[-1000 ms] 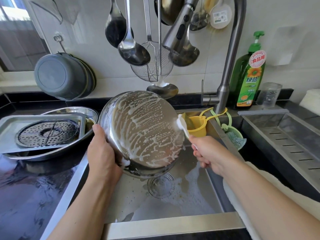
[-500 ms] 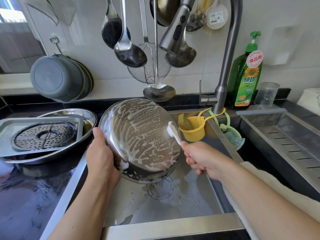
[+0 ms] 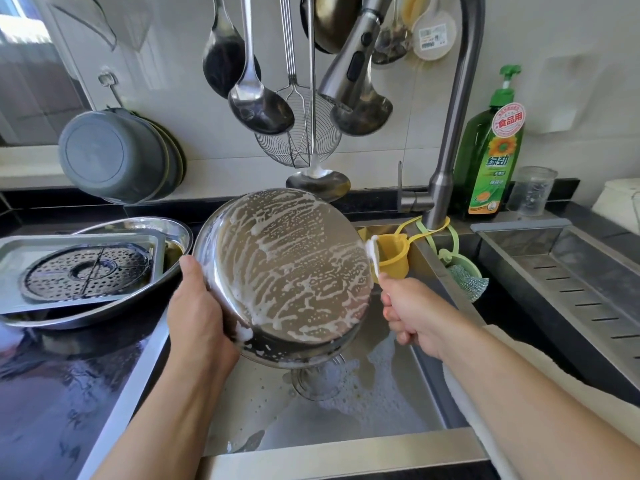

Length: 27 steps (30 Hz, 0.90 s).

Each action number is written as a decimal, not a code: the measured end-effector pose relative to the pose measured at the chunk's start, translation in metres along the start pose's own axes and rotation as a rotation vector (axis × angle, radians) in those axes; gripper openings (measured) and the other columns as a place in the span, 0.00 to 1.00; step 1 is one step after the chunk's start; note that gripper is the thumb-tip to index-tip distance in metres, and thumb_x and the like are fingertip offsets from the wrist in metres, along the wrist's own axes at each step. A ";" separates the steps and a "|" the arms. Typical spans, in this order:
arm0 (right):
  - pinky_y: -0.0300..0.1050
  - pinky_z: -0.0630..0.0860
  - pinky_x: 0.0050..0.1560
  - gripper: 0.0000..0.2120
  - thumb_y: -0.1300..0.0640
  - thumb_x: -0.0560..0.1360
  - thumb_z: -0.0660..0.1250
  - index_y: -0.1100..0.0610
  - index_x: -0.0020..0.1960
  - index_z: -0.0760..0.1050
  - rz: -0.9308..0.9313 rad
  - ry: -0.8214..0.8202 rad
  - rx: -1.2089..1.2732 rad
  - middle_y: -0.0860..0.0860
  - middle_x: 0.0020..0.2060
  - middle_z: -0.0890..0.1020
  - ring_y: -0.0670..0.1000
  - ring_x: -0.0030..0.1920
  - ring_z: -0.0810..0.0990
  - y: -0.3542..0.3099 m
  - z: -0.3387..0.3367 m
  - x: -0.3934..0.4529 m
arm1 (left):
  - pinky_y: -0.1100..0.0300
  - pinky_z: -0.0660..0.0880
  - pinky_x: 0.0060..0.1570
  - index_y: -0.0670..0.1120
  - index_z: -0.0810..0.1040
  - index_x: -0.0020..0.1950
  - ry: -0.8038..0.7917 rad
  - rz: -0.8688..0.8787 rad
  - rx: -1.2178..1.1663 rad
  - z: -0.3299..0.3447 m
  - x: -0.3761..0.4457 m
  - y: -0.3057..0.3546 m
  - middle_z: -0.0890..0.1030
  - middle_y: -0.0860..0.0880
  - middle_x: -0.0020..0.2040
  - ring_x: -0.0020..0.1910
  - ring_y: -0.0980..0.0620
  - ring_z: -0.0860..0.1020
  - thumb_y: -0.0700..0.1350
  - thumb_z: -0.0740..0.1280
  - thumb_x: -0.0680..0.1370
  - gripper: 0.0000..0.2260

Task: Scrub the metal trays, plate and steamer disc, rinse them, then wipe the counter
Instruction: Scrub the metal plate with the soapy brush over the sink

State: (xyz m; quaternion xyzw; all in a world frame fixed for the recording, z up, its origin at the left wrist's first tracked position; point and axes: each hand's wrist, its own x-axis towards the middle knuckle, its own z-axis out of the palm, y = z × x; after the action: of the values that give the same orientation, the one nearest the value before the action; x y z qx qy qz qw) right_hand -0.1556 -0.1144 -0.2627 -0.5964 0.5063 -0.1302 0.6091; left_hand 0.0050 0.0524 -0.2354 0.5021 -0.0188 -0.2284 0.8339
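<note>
Plate (image 3: 291, 271), soapy, tilted over sink (image 3: 346, 452): left hand (image 3: 199, 313) grips rim, right hand (image 3: 412, 311) holds brush (image 3: 373, 254) at its edge.

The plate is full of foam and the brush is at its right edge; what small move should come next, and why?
Probably sweep the brush in the right hand back leftward across the plate held by the left hand: the brush sits at the rim.

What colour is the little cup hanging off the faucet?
Yellow cup, clearest in the head view.
</note>
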 end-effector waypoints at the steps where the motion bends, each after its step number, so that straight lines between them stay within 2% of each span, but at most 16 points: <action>1: 0.38 0.58 0.25 0.21 0.41 0.85 0.54 0.51 0.38 0.64 -0.002 -0.001 -0.032 0.46 0.23 0.64 0.46 0.19 0.58 0.000 0.000 -0.001 | 0.52 0.83 0.43 0.48 0.80 0.52 0.015 0.011 0.003 -0.001 0.001 0.001 0.88 0.50 0.40 0.41 0.50 0.88 0.58 0.58 0.86 0.17; 6: 0.38 0.59 0.25 0.21 0.41 0.85 0.55 0.52 0.38 0.64 -0.037 0.036 -0.076 0.46 0.22 0.63 0.46 0.19 0.58 -0.001 -0.002 0.000 | 0.46 0.83 0.51 0.48 0.81 0.53 0.005 0.012 0.008 -0.002 0.002 0.003 0.88 0.48 0.43 0.45 0.47 0.88 0.59 0.59 0.86 0.18; 9: 0.40 0.60 0.25 0.20 0.42 0.85 0.56 0.53 0.39 0.65 -0.073 0.076 -0.062 0.46 0.21 0.64 0.47 0.20 0.59 -0.003 -0.004 -0.002 | 0.47 0.82 0.50 0.47 0.81 0.51 -0.020 0.012 0.025 0.001 0.000 0.001 0.88 0.48 0.41 0.42 0.48 0.88 0.59 0.59 0.86 0.19; 13: 0.40 0.58 0.26 0.21 0.42 0.85 0.56 0.52 0.37 0.65 -0.099 -0.089 -0.125 0.45 0.21 0.63 0.47 0.21 0.58 -0.002 0.007 -0.011 | 0.43 0.81 0.57 0.47 0.83 0.53 -0.042 0.017 0.085 -0.001 0.005 -0.005 0.88 0.45 0.46 0.47 0.46 0.88 0.61 0.58 0.85 0.21; 15: 0.41 0.58 0.27 0.21 0.43 0.85 0.56 0.52 0.37 0.64 -0.094 -0.075 -0.131 0.45 0.21 0.63 0.47 0.22 0.57 -0.003 0.006 -0.009 | 0.40 0.81 0.59 0.46 0.83 0.54 -0.036 0.015 0.094 -0.003 0.009 -0.007 0.88 0.44 0.48 0.49 0.44 0.87 0.62 0.59 0.85 0.22; 18: 0.40 0.58 0.26 0.19 0.44 0.85 0.56 0.52 0.38 0.64 -0.063 0.052 -0.069 0.45 0.21 0.64 0.46 0.21 0.58 -0.005 -0.004 -0.005 | 0.39 0.80 0.60 0.46 0.84 0.55 -0.051 0.005 0.096 -0.004 0.010 -0.008 0.88 0.43 0.49 0.50 0.43 0.87 0.62 0.59 0.85 0.23; 22: 0.40 0.59 0.26 0.21 0.43 0.85 0.55 0.53 0.37 0.65 -0.102 -0.100 -0.170 0.45 0.21 0.64 0.46 0.21 0.58 0.002 0.008 -0.011 | 0.42 0.81 0.58 0.46 0.85 0.53 -0.044 0.011 0.118 -0.004 0.011 -0.009 0.88 0.44 0.49 0.49 0.44 0.87 0.62 0.59 0.85 0.23; 24: 0.41 0.59 0.27 0.21 0.43 0.85 0.55 0.53 0.38 0.66 -0.100 -0.068 -0.177 0.46 0.23 0.64 0.47 0.22 0.58 0.000 0.007 -0.008 | 0.43 0.82 0.56 0.47 0.85 0.51 -0.032 0.010 0.118 -0.004 0.011 -0.009 0.87 0.45 0.50 0.50 0.44 0.86 0.62 0.59 0.85 0.22; 27: 0.41 0.60 0.27 0.19 0.43 0.85 0.55 0.53 0.41 0.66 -0.062 0.034 -0.103 0.46 0.24 0.64 0.47 0.22 0.59 -0.002 -0.001 -0.003 | 0.38 0.81 0.55 0.48 0.85 0.47 -0.051 0.009 0.120 -0.003 0.008 -0.009 0.85 0.44 0.47 0.47 0.42 0.83 0.64 0.60 0.84 0.23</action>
State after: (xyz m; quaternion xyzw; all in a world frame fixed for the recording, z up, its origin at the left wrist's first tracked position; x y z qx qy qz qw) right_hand -0.1573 -0.1135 -0.2598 -0.6400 0.5039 -0.1332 0.5646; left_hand 0.0096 0.0481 -0.2459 0.5452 -0.0559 -0.2357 0.8025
